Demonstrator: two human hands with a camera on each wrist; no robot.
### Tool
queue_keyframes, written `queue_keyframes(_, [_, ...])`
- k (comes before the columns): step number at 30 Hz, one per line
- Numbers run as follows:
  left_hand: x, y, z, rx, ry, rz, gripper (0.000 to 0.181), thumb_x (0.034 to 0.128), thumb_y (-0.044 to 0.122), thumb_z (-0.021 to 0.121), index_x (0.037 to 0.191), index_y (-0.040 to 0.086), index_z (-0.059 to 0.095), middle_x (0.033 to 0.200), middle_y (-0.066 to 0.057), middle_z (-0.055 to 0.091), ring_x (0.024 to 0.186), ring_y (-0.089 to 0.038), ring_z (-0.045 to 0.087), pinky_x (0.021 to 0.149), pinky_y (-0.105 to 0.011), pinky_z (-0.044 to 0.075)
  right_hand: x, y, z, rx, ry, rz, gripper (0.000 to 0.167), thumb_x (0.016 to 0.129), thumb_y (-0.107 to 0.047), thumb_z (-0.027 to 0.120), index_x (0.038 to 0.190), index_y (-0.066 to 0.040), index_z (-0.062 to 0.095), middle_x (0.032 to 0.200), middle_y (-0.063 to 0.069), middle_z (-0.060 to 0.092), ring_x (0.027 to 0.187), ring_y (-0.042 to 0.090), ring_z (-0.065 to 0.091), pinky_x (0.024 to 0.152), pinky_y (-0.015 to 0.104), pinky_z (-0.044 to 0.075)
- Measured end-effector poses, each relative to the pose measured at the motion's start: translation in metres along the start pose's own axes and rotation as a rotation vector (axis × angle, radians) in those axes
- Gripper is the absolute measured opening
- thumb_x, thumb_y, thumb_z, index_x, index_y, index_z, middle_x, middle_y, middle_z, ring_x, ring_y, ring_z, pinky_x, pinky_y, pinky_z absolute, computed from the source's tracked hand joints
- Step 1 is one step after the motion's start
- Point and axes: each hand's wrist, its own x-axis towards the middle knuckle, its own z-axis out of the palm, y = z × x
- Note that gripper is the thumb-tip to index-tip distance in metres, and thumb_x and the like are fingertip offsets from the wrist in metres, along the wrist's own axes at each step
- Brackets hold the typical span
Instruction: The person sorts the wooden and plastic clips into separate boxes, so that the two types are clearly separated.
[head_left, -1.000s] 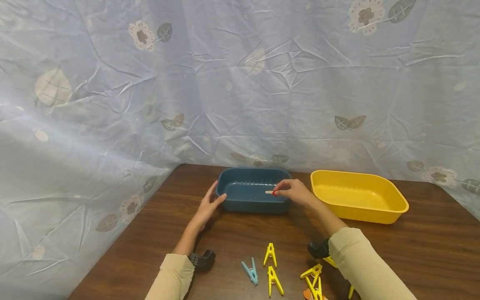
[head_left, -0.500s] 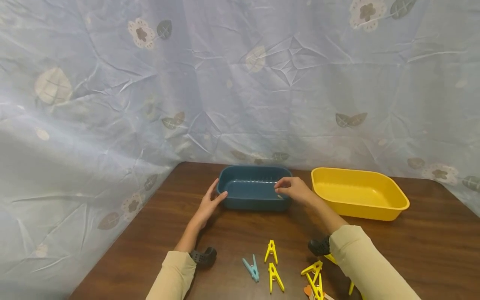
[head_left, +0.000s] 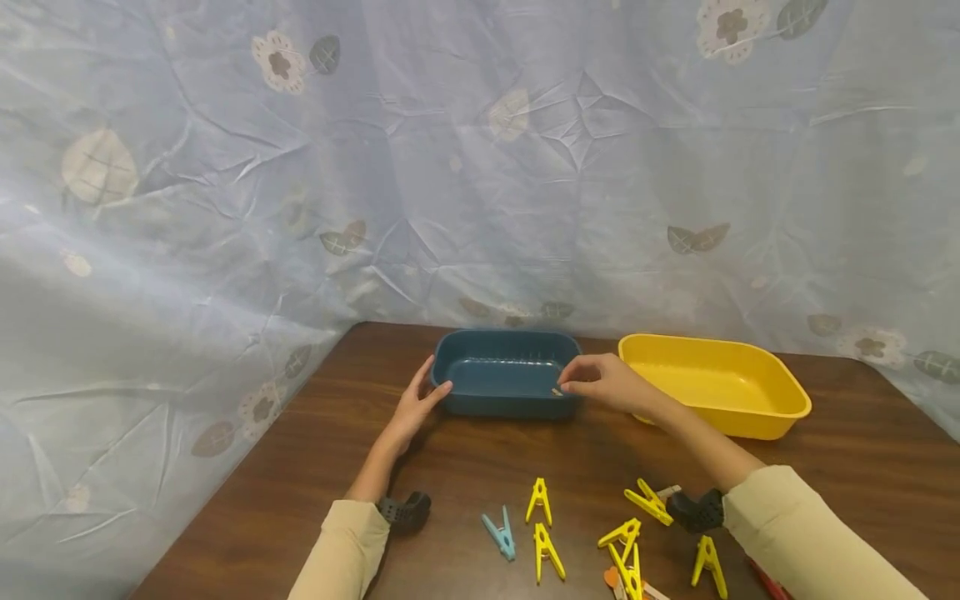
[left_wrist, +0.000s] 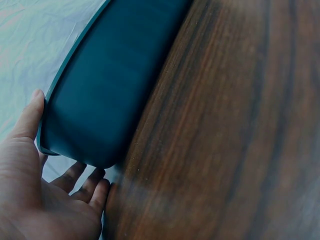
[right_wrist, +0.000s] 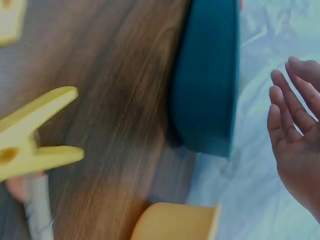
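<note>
My left hand (head_left: 411,412) rests against the left end of the dark blue tub (head_left: 510,407). In the left wrist view its thumb touches the rim and its spread fingers lie by the end wall. My right hand (head_left: 609,383) is over the tub's right end. A small pale peg-like piece (head_left: 557,392) shows at the front rim beside its fingertips. In the right wrist view this hand (right_wrist: 297,135) has extended, relaxed fingers, apart from the tub, with nothing visible between them. A speck of red (right_wrist: 241,5) shows at the tub's rim there.
A yellow tub (head_left: 720,408) stands to the right. Nearer me lie a light blue clothespin (head_left: 500,533), several yellow clothespins (head_left: 547,554), a small clip with an orange heart (head_left: 612,577) and a red object (head_left: 768,581) partly under my right sleeve. A patterned curtain (head_left: 480,208) hangs behind.
My right hand held a small red-topped clothespin, lowered it to the tub's front rim, then drew slightly right. More clothespins show as the right arm swung outward. My left hand stayed put.
</note>
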Motion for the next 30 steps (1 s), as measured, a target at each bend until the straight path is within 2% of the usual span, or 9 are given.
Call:
queue_keyframes(3, [0.000, 0.000, 0.001, 0.003, 0.001, -0.005, 0.074, 0.0865, 0.038, 0.063, 0.147, 0.024, 0.023, 0.145, -0.019, 0.025, 0.129, -0.037, 0.027, 0.101, -0.049, 0.027, -0.023, -0.010, -0.001, 0.033, -0.068, -0.024, 0.015, 0.086, -0.016, 0.066, 0.096, -0.005, 0.066, 0.089, 0.001, 0.065, 0.083, 0.022, 0.059, 0.075, 0.029, 0.049])
queue_keyframes(6, [0.001, 0.000, 0.001, 0.002, -0.002, 0.020, 0.074, 0.0871, 0.037, 0.062, 0.147, 0.020, 0.022, 0.145, -0.020, 0.024, 0.129, -0.038, 0.026, 0.101, -0.049, 0.026, -0.050, -0.017, 0.002, 0.055, -0.122, -0.063, 0.012, 0.086, -0.015, 0.066, 0.096, -0.007, 0.065, 0.087, 0.001, 0.065, 0.077, 0.023, 0.060, 0.068, 0.028, 0.049])
queue_keyframes(9, [0.001, 0.000, 0.000, 0.004, -0.003, 0.016, 0.074, 0.0872, 0.038, 0.062, 0.147, 0.022, 0.022, 0.146, -0.018, 0.023, 0.130, -0.038, 0.026, 0.101, -0.049, 0.026, -0.079, -0.018, 0.009, 0.079, -0.179, -0.067, 0.011, 0.087, -0.016, 0.065, 0.095, -0.009, 0.065, 0.085, -0.001, 0.065, 0.072, 0.018, 0.058, 0.062, 0.027, 0.049])
queue_keyframes(15, [0.000, 0.000, -0.001, 0.005, -0.011, 0.007, 0.073, 0.0877, 0.038, 0.061, 0.147, 0.024, 0.021, 0.147, -0.019, 0.021, 0.130, -0.040, 0.025, 0.101, -0.051, 0.025, -0.133, -0.006, 0.024, 0.072, -0.206, -0.085, 0.008, 0.087, -0.015, 0.065, 0.094, -0.012, 0.065, 0.083, -0.013, 0.061, 0.069, 0.007, 0.054, 0.057, 0.025, 0.045])
queue_keyframes(18, [0.001, -0.001, -0.001, 0.001, -0.017, 0.005, 0.073, 0.0875, 0.038, 0.061, 0.147, 0.025, 0.022, 0.146, -0.020, 0.022, 0.129, -0.040, 0.025, 0.101, -0.052, 0.025, -0.155, 0.003, 0.030, 0.134, -0.224, -0.065, 0.008, 0.088, -0.014, 0.063, 0.096, -0.011, 0.064, 0.080, -0.014, 0.060, 0.066, 0.004, 0.053, 0.053, 0.024, 0.045])
queue_keyframes(23, [0.002, -0.001, 0.000, 0.002, -0.018, 0.003, 0.072, 0.0876, 0.038, 0.061, 0.146, 0.026, 0.023, 0.146, -0.019, 0.023, 0.128, -0.041, 0.027, 0.100, -0.053, 0.026, -0.175, 0.013, 0.031, 0.254, -0.269, 0.003, 0.011, 0.090, -0.011, 0.059, 0.100, -0.007, 0.062, 0.083, -0.010, 0.060, 0.066, 0.005, 0.053, 0.052, 0.025, 0.045])
queue_keyframes(30, [0.002, -0.002, 0.000, 0.004, 0.004, 0.003, 0.071, 0.0883, 0.036, 0.061, 0.147, 0.022, 0.023, 0.143, -0.021, 0.028, 0.128, -0.040, 0.029, 0.100, -0.052, 0.026, -0.185, 0.020, 0.030, 0.295, -0.320, -0.066, 0.013, 0.089, -0.006, 0.059, 0.102, -0.009, 0.058, 0.086, -0.009, 0.058, 0.067, 0.003, 0.053, 0.054, 0.022, 0.046])
